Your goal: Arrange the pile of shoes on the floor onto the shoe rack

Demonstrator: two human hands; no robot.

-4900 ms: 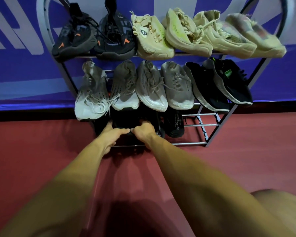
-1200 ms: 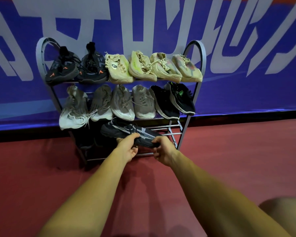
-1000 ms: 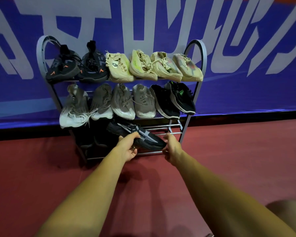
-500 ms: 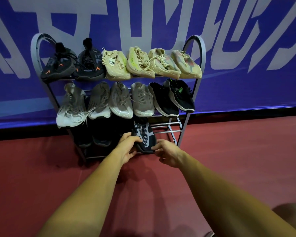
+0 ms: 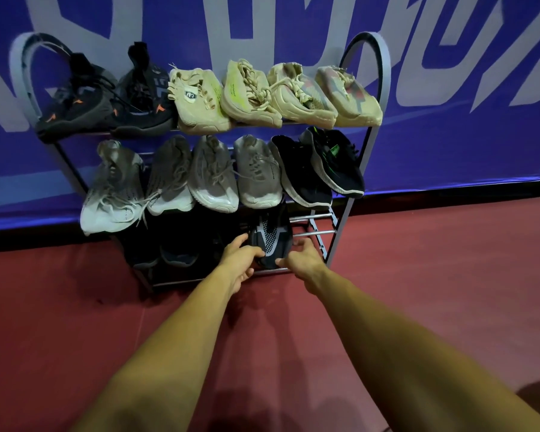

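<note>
Low at frame centre, on the shoe rack's (image 5: 340, 235) bottom tier, sits a black mesh sneaker (image 5: 270, 241), toe outward. The left hand (image 5: 240, 260) and right hand (image 5: 301, 257) cup its sides with loosely curled fingers. It looks light and soft-topped; the firmer sole edges suit gripping.

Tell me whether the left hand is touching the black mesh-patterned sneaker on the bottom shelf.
Touching. The head view shows the left hand with its fingers lying against the toe of the black mesh-patterned sneaker, no gap visible.
</note>
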